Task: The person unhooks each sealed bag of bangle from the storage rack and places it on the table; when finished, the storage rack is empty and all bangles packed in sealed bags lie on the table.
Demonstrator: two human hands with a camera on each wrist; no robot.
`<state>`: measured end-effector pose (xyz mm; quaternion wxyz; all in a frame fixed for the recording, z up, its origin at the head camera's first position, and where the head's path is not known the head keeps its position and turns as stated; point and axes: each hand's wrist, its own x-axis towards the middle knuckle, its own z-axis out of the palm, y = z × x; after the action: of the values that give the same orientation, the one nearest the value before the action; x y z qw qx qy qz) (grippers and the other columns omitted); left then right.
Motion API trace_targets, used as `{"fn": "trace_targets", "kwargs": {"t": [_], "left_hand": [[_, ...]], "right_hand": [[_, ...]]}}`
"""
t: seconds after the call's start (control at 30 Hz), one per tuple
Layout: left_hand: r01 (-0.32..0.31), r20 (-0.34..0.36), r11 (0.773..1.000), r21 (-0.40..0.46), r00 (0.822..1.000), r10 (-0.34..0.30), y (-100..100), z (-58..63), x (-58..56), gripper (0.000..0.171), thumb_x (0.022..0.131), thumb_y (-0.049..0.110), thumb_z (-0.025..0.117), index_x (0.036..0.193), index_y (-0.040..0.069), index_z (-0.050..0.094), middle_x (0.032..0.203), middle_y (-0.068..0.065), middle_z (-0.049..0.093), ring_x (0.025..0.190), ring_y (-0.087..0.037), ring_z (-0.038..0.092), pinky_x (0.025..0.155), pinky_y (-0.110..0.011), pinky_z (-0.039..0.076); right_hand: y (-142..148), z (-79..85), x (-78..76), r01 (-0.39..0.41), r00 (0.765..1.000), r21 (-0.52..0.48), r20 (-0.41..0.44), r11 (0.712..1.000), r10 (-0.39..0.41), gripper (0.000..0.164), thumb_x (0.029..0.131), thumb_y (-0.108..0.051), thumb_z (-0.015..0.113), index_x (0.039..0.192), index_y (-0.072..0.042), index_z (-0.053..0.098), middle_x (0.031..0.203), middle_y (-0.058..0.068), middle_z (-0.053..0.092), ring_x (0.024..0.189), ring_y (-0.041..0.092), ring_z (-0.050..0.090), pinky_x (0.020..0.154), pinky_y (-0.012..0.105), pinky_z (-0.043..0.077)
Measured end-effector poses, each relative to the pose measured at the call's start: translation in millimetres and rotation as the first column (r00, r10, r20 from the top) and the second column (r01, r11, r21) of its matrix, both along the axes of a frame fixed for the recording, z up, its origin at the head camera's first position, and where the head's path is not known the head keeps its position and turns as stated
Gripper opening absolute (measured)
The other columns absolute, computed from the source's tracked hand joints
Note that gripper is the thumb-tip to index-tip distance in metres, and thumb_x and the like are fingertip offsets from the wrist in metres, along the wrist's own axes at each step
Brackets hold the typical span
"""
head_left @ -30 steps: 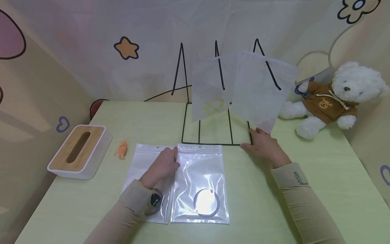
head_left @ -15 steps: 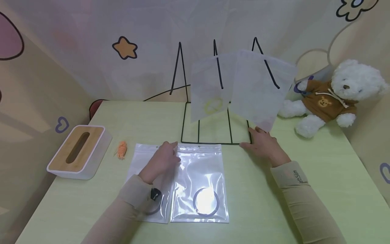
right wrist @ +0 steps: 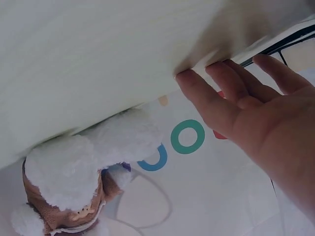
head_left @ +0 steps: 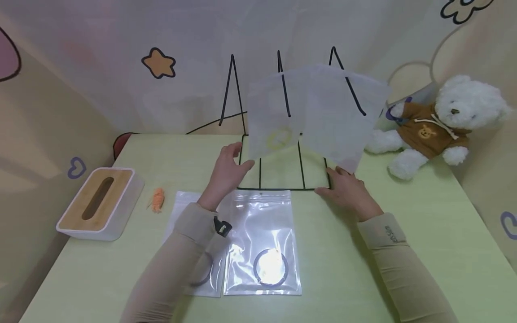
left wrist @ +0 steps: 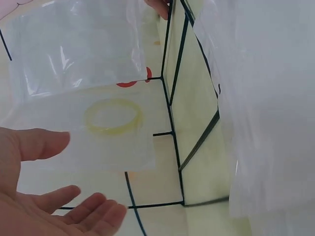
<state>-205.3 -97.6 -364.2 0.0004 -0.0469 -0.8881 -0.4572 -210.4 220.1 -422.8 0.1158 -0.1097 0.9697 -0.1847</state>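
A black wire display rack (head_left: 284, 189) with upright hooks stands on the table. From its middle hook hangs a whitish zip bag (head_left: 266, 107) with a yellow ring (left wrist: 140, 118) inside; a second whitish bag (head_left: 331, 125) hangs on the right hook. My left hand (head_left: 226, 175), thumb and fingers spread and holding nothing, is beside the rack's left side. At the rack's front right corner, my right hand (head_left: 347, 190) rests its fingertips on the table. Two shiny zip bags lie flat in front: the right bag (head_left: 258, 224) with a round ring in it, the left bag (head_left: 186, 202) partly hidden by my forearm.
At the left is a white tissue box (head_left: 133, 193) with a wooden lid. A small orange bundle (head_left: 158, 199) lies between it and the bags. A white teddy bear (head_left: 432, 130) in a brown top sits at the back right, against the patterned curtain.
My left hand has left the flat bags and moved forward to the rack's left side, its fingers spreading. The right hand has stayed at the rack corner. The head view has shifted slightly.
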Motion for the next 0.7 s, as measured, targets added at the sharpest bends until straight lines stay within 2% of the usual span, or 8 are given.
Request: {"fn": "trace_targets", "kwargs": {"t": [0.13, 0.33, 0.47, 0.6, 0.7], "left_hand": [[-0.015, -0.034, 0.993, 0.118, 0.999, 0.019, 6.7, -1.9, -10.6, 0.059, 0.095, 0.024, 0.061, 0.145, 0.001, 0.039, 0.142, -0.014, 0.044, 0.131, -0.028, 0.041, 0.105, -0.038, 0.038], [0.004, -0.057, 0.957, 0.290, 0.998, 0.013, 15.7, -9.2, -25.9, 0.053, 0.094, 0.020, 0.063, 0.140, 0.002, 0.045, 0.139, -0.012, 0.050, 0.131, -0.025, 0.045, 0.106, -0.037, 0.038], [-0.007, -0.058, 0.937, 0.349, 0.998, 0.029, 19.8, -13.3, -34.0, 0.049, 0.094, 0.021, 0.064, 0.138, 0.004, 0.049, 0.135, -0.010, 0.055, 0.127, -0.022, 0.049, 0.106, -0.036, 0.039], [-0.014, -0.091, 0.917, 0.398, 0.994, 0.055, 22.6, -15.4, -41.5, 0.044, 0.094, 0.020, 0.065, 0.134, 0.005, 0.054, 0.129, -0.010, 0.060, 0.120, -0.021, 0.055, 0.101, -0.037, 0.044], [-0.022, -0.093, 0.910, 0.413, 0.993, 0.066, 24.2, -16.2, -45.4, 0.042, 0.094, 0.020, 0.065, 0.132, 0.004, 0.056, 0.127, -0.010, 0.062, 0.116, -0.020, 0.058, 0.097, -0.036, 0.046]], "right_hand": [[-0.7, 1.1, 1.3, -0.006, 1.000, -0.001, -0.011, 1.000, 0.006, 0.079, 0.096, -0.046, 0.056, 0.149, 0.005, 0.027, 0.150, 0.034, 0.026, 0.132, 0.055, 0.028, 0.094, 0.074, 0.029], [0.2, 1.4, 1.9, -0.004, 1.000, 0.010, -0.021, 1.000, 0.004, 0.079, 0.095, -0.047, 0.056, 0.149, 0.004, 0.028, 0.150, 0.034, 0.026, 0.131, 0.056, 0.029, 0.093, 0.074, 0.031], [-0.3, 0.9, 2.6, -0.005, 0.999, 0.008, -0.037, 1.000, 0.005, 0.079, 0.095, -0.047, 0.057, 0.149, 0.004, 0.030, 0.149, 0.033, 0.028, 0.131, 0.055, 0.030, 0.093, 0.073, 0.031], [-0.4, -0.7, 3.9, -0.004, 0.999, 0.007, -0.049, 1.000, 0.004, 0.078, 0.095, -0.047, 0.057, 0.149, 0.004, 0.030, 0.148, 0.033, 0.030, 0.130, 0.055, 0.032, 0.094, 0.072, 0.032], [0.3, -1.8, 4.4, -0.003, 0.998, 0.005, -0.055, 1.000, 0.003, 0.078, 0.095, -0.047, 0.056, 0.149, 0.004, 0.030, 0.148, 0.032, 0.031, 0.130, 0.055, 0.032, 0.094, 0.072, 0.032]]}}
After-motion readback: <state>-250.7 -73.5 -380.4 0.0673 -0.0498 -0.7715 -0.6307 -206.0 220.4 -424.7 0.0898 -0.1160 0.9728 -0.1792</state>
